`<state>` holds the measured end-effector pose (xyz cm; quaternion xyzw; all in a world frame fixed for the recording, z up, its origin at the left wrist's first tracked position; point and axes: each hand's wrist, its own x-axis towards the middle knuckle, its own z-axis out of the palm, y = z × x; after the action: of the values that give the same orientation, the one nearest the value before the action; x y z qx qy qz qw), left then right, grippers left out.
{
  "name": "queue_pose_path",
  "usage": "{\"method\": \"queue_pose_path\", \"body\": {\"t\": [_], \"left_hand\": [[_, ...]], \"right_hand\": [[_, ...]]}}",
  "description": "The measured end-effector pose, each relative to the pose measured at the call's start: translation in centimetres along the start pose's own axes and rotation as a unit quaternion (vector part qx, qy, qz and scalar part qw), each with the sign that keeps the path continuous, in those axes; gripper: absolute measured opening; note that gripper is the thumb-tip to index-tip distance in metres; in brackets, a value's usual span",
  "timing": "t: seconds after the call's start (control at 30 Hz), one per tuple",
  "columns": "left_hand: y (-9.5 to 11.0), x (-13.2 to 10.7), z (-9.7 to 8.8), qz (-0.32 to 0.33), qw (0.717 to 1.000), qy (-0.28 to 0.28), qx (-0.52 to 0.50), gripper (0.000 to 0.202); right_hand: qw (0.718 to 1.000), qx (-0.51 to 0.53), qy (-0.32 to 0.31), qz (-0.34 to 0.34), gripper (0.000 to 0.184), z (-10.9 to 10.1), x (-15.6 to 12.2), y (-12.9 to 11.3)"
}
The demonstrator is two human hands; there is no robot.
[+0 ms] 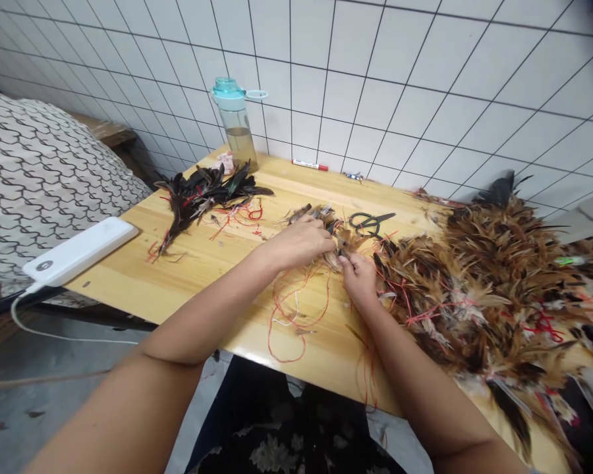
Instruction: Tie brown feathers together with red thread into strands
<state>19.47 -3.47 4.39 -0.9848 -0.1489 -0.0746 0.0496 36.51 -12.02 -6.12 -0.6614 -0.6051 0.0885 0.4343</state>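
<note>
My left hand (301,240) is closed over a small bunch of brown feathers (321,214) at the middle of the wooden table (178,276). My right hand (360,273) pinches the same bunch from the near side, fingers pressed together. Loose red thread (296,309) curls on the table just below both hands. A big heap of brown and tan feathers (494,276) tied with red thread lies right beside my right hand. Green-handled scissors (368,222) rest just beyond the bunch.
A pile of dark feathers (202,194) lies at the far left, with a water bottle (237,125) behind it. A red marker (310,164) sits by the tiled wall. A white power bank (79,250) with a cable sits on the table's left edge, by a patterned cushion (39,178).
</note>
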Motion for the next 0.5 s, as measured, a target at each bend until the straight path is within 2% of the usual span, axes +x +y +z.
{"method": "queue_pose_path", "body": {"t": [0.1, 0.27, 0.5], "left_hand": [[0.32, 0.27, 0.21, -0.013, 1.000, -0.016, -0.004, 0.015], [0.31, 0.39, 0.42, -0.038, 0.999, -0.010, -0.015, 0.016], [0.58, 0.14, -0.26, -0.074, 0.996, -0.030, -0.031, 0.020]], "right_hand": [[1.000, 0.011, -0.011, 0.004, 0.032, 0.08, 0.01, 0.10], [0.999, 0.006, -0.053, -0.008, 0.031, -0.23, 0.25, -0.17], [0.991, 0.061, -0.122, -0.012, 0.033, -0.64, 0.57, -0.84]]}}
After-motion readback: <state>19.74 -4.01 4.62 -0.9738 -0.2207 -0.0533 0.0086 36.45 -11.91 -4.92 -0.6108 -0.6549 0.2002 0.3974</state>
